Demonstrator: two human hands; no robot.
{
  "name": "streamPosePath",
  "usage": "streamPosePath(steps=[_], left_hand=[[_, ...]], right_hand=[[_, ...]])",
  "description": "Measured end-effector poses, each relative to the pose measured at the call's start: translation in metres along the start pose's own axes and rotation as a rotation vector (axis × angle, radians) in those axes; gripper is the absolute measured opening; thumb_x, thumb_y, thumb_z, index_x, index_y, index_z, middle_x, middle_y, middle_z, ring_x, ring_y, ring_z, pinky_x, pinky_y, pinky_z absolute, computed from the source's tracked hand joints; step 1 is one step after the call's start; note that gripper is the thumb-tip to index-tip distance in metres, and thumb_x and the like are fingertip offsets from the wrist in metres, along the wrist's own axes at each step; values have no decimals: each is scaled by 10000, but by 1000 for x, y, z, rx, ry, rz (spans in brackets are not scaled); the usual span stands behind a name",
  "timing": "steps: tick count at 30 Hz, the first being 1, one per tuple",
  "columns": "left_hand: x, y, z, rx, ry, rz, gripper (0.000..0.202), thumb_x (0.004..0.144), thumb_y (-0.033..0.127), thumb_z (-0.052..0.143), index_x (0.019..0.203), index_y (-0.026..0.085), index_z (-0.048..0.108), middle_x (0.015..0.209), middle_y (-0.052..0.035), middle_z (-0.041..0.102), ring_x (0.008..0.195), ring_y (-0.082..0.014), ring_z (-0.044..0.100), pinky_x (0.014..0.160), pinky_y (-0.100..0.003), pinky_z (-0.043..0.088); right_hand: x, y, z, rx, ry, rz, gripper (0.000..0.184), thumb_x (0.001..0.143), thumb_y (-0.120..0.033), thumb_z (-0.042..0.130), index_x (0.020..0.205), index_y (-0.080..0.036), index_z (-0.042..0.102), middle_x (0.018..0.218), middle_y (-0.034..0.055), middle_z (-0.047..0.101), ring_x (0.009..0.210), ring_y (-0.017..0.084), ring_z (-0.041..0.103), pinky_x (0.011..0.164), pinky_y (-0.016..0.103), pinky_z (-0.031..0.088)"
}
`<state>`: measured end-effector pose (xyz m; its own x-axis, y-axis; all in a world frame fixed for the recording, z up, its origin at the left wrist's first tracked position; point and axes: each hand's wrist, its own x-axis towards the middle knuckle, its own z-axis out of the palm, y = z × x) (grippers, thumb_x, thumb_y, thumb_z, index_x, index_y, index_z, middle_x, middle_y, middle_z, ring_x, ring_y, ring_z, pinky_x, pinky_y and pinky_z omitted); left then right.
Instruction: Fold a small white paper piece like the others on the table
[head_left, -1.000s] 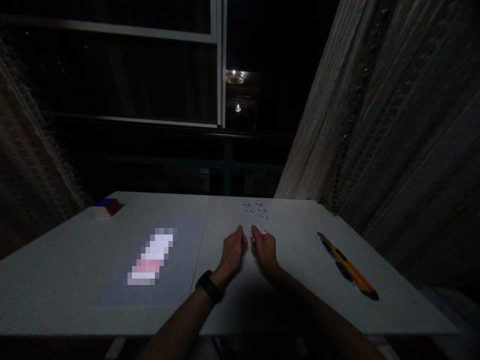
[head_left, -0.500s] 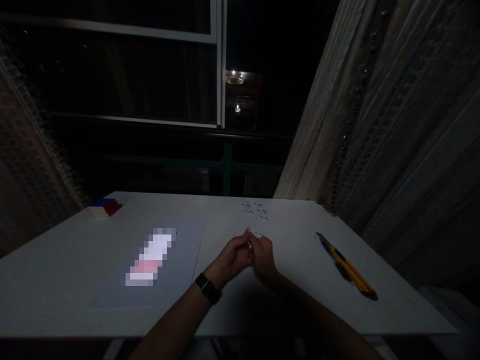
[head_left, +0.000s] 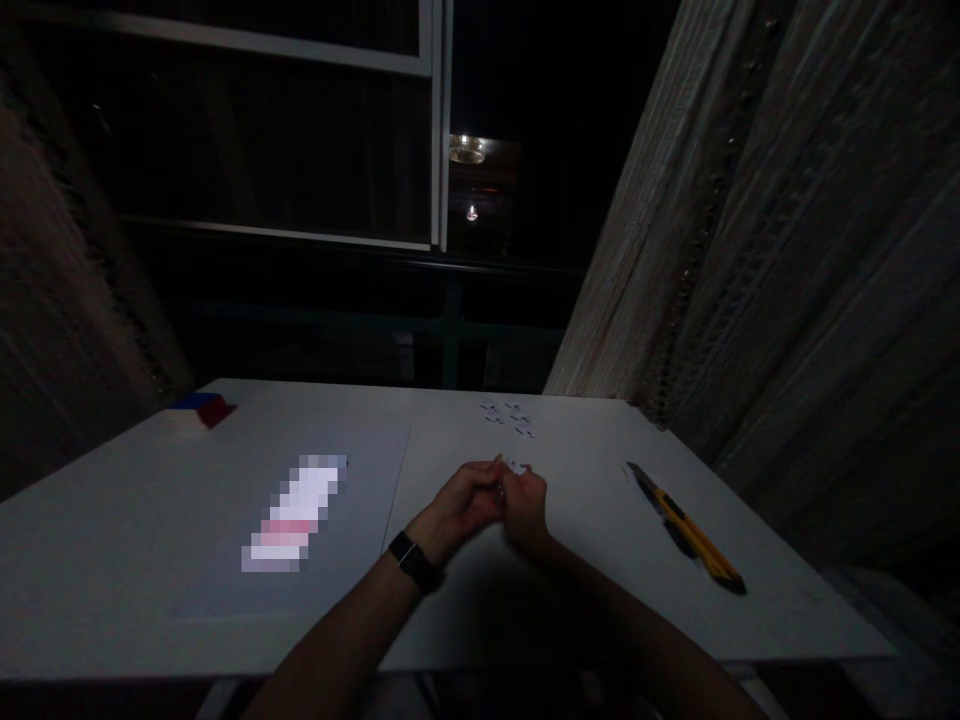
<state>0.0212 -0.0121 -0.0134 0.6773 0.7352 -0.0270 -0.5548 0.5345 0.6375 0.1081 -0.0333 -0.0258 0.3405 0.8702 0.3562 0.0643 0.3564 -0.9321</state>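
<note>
Over the middle of the white table (head_left: 585, 560), my left hand (head_left: 463, 498) and my right hand (head_left: 527, 508) meet with fingers pinched together. Between their fingertips is a small white paper piece (head_left: 514, 464) with dark marks; its lower part is hidden by the fingers. A dark-banded watch (head_left: 412, 560) circles my left wrist. Just beyond the hands lie several similar small paper pieces (head_left: 519, 419) with dark marks, grouped in short rows. To the right of my right hand rests a yellow and black utility knife (head_left: 691, 532).
A large pale sheet (head_left: 367, 535) lies on the left, bearing a bright, pixelated oblong (head_left: 296, 510). Farther back on that side stands a blue, red and white block (head_left: 199, 412). Curtains (head_left: 615, 230) hang at both sides before a dark window (head_left: 262, 140).
The paper piece has shifted slightly between the fingertips, and its visible marks look different. Both hands stay together in nearly the same place. The camera view has moved slightly.
</note>
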Motion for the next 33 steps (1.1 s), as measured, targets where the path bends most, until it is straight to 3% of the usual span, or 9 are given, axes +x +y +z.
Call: streamPosePath(steps=[5,12,16,20,26,30,33], left_hand=[[-2,0,1,20,7,41,86,615,111,600,700,100,589,751,-78,602,685,-144,562,667,-272,445],[-8,3,8,229,98,181,273,731,390,579,803,127,581,677,-31,558,592,-109,532,569,-239,437],[-6,1,7,396,201,312,333,716,452,572,735,119,577,584,-7,527,520,-94,503,529,-231,432],[-2,1,-1,569,282,397,394,714,499,539,619,117,555,501,0,501,460,-98,479,487,-234,419],[2,7,-10,676,430,559,329,681,430,595,703,102,617,697,-50,610,674,-142,556,656,-262,459],[0,8,-11,759,457,556,325,668,431,602,680,107,628,656,-36,598,634,-137,552,603,-246,461],[-1,8,-11,749,450,511,342,662,442,603,692,103,635,651,-40,600,622,-142,563,585,-250,463]], right_hand=[[-1,-1,-1,-15,-6,-1,331,681,-414,484,456,-176,436,425,-23,420,426,92,368,401,220,291],[9,-2,5,141,-130,111,391,699,-543,502,571,-180,439,456,-51,380,417,74,326,375,204,260],[14,3,2,188,-257,202,522,691,-660,425,491,-178,412,379,-64,327,344,58,282,333,196,216],[17,8,-5,159,-309,213,602,710,-694,346,502,-150,496,378,-26,425,314,66,349,315,194,247],[21,15,-13,162,-222,227,558,747,-648,353,625,-138,545,434,-24,485,309,65,355,305,190,252],[21,12,-15,92,-164,68,378,718,-527,534,627,-160,532,444,-59,453,355,57,340,352,183,260],[21,10,-16,43,-117,23,349,658,-501,606,616,-157,557,457,-49,476,394,71,374,375,192,275]])
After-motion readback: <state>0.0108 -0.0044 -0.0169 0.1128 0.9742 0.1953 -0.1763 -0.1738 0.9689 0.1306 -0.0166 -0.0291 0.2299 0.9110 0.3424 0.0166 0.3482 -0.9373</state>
